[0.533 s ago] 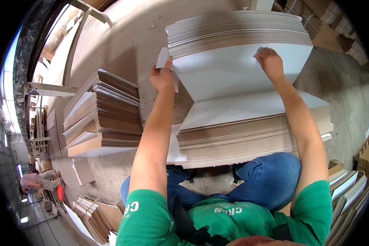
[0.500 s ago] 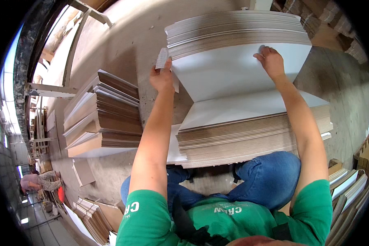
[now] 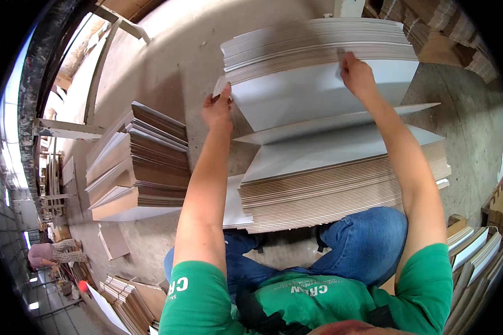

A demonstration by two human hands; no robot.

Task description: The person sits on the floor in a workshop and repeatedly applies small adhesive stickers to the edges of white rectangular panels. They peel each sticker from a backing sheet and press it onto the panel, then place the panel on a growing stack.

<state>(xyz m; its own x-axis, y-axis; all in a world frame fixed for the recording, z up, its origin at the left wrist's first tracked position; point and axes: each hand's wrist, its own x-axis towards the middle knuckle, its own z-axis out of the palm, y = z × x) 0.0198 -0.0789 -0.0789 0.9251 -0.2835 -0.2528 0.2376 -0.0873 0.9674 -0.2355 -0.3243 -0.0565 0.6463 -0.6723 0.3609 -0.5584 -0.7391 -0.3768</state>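
Observation:
A far stack of cardboard sheets (image 3: pixel 318 53) leans away from me, a white sheet (image 3: pixel 313 89) on its near face. My left hand (image 3: pixel 218 111) is at that stack's left edge, its fingers closed on a slip of paper (image 3: pixel 220 85), partly hidden. My right hand (image 3: pixel 356 75) is in front of the white sheet near its top edge, fingers curled; a small blurred dark thing shows at the fingertips. A single sheet (image 3: pixel 335 121) stands tilted between the far stack and the near stack of cardboard sheets (image 3: pixel 324 184) before my knees.
More folded cardboard (image 3: pixel 156 162) leans in a pile to the left. Other sheets stand at lower left (image 3: pixel 131 296) and lower right (image 3: pixel 475 257). A metal frame (image 3: pixel 72 128) rises at the left, and a person (image 3: pixel 53 253) bends over farther off.
A sheet has come away from the far stack and now tilts between the two stacks. My right hand has moved slightly left and up; the paper slip at my left hand shows less.

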